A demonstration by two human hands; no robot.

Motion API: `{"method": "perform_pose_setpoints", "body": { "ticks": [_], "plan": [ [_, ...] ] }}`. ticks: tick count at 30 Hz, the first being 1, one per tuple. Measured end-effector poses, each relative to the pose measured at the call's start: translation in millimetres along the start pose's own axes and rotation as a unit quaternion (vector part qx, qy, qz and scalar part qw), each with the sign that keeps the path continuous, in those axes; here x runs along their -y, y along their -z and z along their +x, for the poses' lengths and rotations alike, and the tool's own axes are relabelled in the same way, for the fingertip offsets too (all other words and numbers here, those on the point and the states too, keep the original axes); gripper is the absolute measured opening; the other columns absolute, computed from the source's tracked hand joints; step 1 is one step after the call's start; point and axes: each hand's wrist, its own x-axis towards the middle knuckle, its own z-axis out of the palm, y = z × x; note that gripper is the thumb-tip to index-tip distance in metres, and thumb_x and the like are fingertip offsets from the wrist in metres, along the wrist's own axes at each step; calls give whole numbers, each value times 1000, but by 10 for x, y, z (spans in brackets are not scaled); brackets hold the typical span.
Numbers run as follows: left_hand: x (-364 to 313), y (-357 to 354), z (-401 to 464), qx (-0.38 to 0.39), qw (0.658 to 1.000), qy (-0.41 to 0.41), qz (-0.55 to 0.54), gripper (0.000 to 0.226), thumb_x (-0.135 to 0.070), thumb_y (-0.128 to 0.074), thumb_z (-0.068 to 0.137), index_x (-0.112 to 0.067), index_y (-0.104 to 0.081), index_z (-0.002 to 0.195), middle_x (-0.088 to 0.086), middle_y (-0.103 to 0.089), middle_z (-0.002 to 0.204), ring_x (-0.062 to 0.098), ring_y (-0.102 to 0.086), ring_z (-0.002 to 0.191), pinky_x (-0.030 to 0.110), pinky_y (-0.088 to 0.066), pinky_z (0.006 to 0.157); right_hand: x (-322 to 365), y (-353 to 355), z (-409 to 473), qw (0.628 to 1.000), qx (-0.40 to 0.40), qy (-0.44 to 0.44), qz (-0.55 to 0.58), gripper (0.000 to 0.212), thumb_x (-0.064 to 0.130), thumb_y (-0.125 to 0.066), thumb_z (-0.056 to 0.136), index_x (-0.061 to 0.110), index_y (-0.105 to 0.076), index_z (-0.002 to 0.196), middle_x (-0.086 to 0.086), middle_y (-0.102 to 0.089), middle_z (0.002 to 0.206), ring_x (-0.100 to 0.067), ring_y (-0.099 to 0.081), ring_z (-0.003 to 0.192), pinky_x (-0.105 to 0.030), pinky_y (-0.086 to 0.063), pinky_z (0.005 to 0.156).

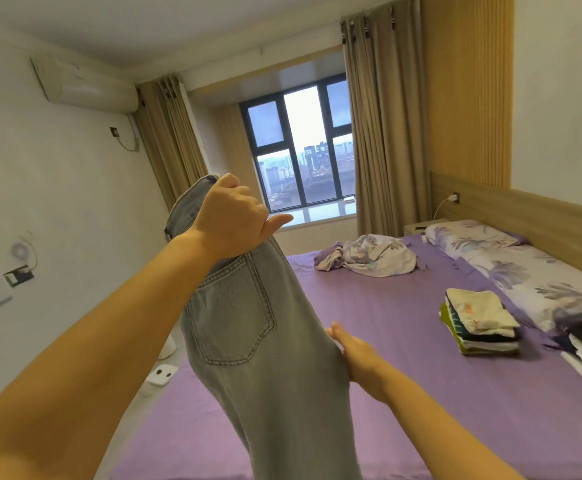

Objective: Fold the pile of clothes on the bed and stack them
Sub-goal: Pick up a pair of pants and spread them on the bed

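Two bare hands work a pair of light grey jeans [248,341] held up over the purple bed [386,358]. From the head view, the left hand [228,220] grips the waistband high up, fingers curled round the denim and thumb sticking out, a back pocket facing the camera. Lower down, the right hand [350,351] lies with straight fingers against the jeans' right edge. Further right on the sheet stands a stack of folded clothes [480,322], with a crumpled floral cloth [369,256] near the window [300,147] end.

Purple bed [386,341]: folded stack [480,322], crumpled sheet [369,256].
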Motion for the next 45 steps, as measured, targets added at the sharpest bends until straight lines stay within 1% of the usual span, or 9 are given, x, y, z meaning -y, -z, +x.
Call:
{"method": "perform_pose_setpoints", "body": {
  "ticks": [6, 14, 17, 21, 26, 29, 35, 40, 45],
  "plan": [
    [-4, -164, -205, 49, 997, 12, 62, 78, -56, -16, 99, -15, -56, 45, 1, -55, 43, 19, -49, 46, 32, -41, 70, 67, -61, 8, 978, 49, -83, -185, 47, 54, -38, 96, 18, -64, 113, -1, -68, 111, -17, -64, 102, -38, -52, 93],
    [109, -301, -267, 53, 991, 75, 99, 74, -55, -31, 97, -12, -54, 42, 3, -52, 39, 19, -47, 41, 33, -43, 68, 440, 413, 54, 999, -18, 29, 2, 42, 11, -65, 88, 20, -56, 128, -4, -60, 115, -18, -57, 99, -34, -47, 86],
    [221, -315, -261, 36, 990, 89, 106, 72, -53, -32, 97, -11, -52, 41, 5, -51, 39, 19, -46, 39, 34, -43, 68, 693, 692, 35, 995, 16, 88, -47, 49, 3, -68, 84, 24, -54, 126, -8, -56, 125, -23, -59, 108, -34, -51, 91],
    [251, -322, -141, 54, 988, 100, 109, 73, -55, -29, 98, -11, -51, 43, 7, -51, 40, 19, -45, 41, 36, -41, 72, 1001, 849, 76, 929, -83, 165, -319, 32, 12, -71, 81, 14, -60, 111, -8, -62, 106, -21, -59, 97, -35, -52, 85],
    [239, -389, 59, 89, 983, 126, 99, 79, -59, -18, 99, -9, -56, 51, 9, -54, 47, 20, -45, 48, 39, -36, 79, 1188, 1130, 98, 874, -181, 250, -375, 21, 24, -74, 80, 13, -69, 98, -6, -65, 94, -22, -59, 90, -40, -53, 83],
    [295, -442, 231, 93, 981, 143, 88, 82, -62, -14, 98, -7, -57, 54, 11, -55, 50, 20, -46, 51, 40, -33, 83, 1275, 1320, 193, 863, -229, 298, -338, 24, 25, -77, 77, 16, -70, 98, -1, -58, 102, -16, -52, 95, -32, -47, 85],
    [326, -719, 579, 87, 984, 141, 72, 80, -62, -12, 97, -9, -51, 52, 7, -45, 48, 20, -42, 51, 40, -31, 85, 1315, 1543, 545, 945, -153, 265, -113, 13, 23, -66, 87, 28, -64, 98, 5, -68, 104, -14, -62, 98, -19, -51, 72],
    [207, -1294, 529, 125, 982, 132, 55, 80, -63, -9, 94, -12, -45, 45, 1, -38, 43, 16, -38, 45, 38, -32, 85, 1041, 1678, 1038, 943, -213, 234, -100, 21, 28, -50, 97, 24, -64, 112, 2, -62, 118, -15, -54, 108, -28, -45, 88],
    [-39, -2097, 253, 164, 979, 118, -16, 80, -69, 3, 85, -17, -40, 43, -3, -35, 41, 12, -32, 41, 28, -23, 63, 811, 1680, 1633, 897, -318, 230, -206, 31, 18, -48, 99, 5, -60, 125, -10, -62, 121, -14, -50, 100, -24, -36, 87]
  ]
}}
